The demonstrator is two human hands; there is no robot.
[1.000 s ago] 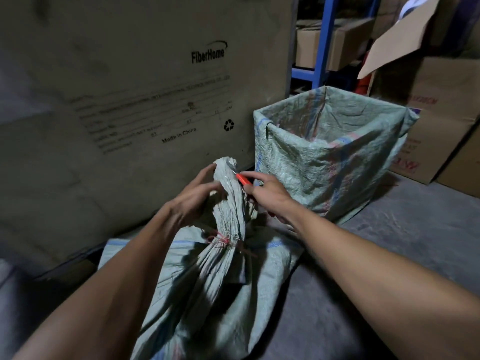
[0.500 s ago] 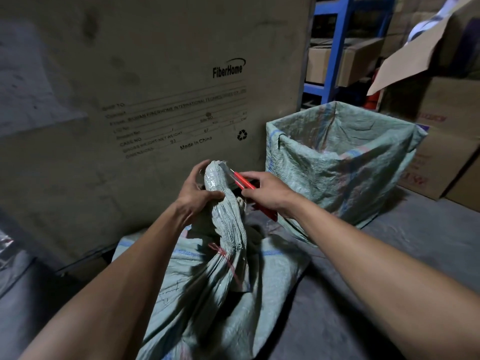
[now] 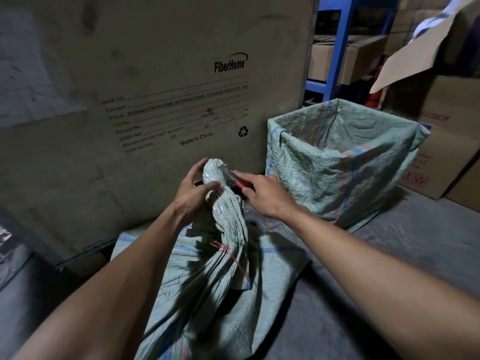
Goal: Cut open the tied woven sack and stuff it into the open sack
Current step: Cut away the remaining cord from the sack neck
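Lying on grey floor (image 3: 350,294), tied sack (image 3: 207,281); left hand (image 3: 193,193) grips neck; right hand (image 3: 267,196) grips knife (image 3: 235,179).

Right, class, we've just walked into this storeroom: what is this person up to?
A person holds up the gathered neck of a tied woven sack with the left hand. The right hand holds a red utility knife, blade at the neck's top. The red tie is uncut. The open sack stands to the right.

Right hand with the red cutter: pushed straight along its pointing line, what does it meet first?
Probably the bunched neck of the tied sack, which the left hand grips. The right hand aims the red cutter at its top; depth is unclear.
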